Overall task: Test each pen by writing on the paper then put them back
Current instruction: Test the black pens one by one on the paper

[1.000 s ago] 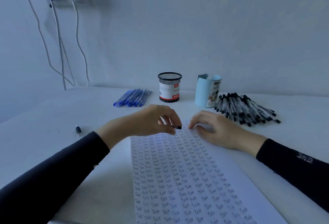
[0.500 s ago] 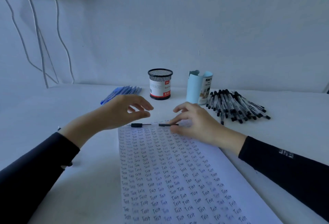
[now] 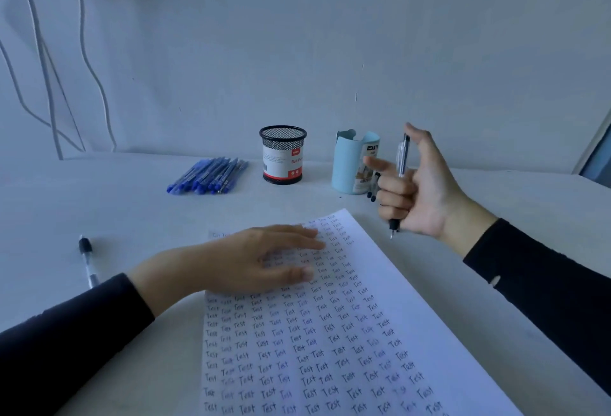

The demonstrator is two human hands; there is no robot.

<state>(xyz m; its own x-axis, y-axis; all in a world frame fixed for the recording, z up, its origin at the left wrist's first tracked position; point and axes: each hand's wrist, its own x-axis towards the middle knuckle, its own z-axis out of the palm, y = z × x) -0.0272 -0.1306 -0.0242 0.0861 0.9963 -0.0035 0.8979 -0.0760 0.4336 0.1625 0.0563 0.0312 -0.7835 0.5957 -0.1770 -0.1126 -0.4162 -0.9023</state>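
A white paper (image 3: 380, 343) covered in rows of the handwritten word "Test" lies on the table in front of me. My left hand (image 3: 254, 257) rests flat on its upper left part, fingers straight. My right hand (image 3: 416, 187) is raised to the right of the sheet's top corner and grips a clear black-tipped pen (image 3: 401, 164) upright, tip pointing down just off the paper's edge. The pile of black pens behind it is almost wholly hidden by this hand.
A black mesh pen cup (image 3: 283, 154) and a light blue holder (image 3: 355, 162) stand at the back. Several blue pens (image 3: 208, 176) lie left of them. A single black-capped pen (image 3: 87, 260) lies by my left sleeve. Cables hang on the wall at far left.
My right hand picked the pen up off the paper's top edge and lifted it to the right. My left hand lowered flat onto the paper. The view shifted.
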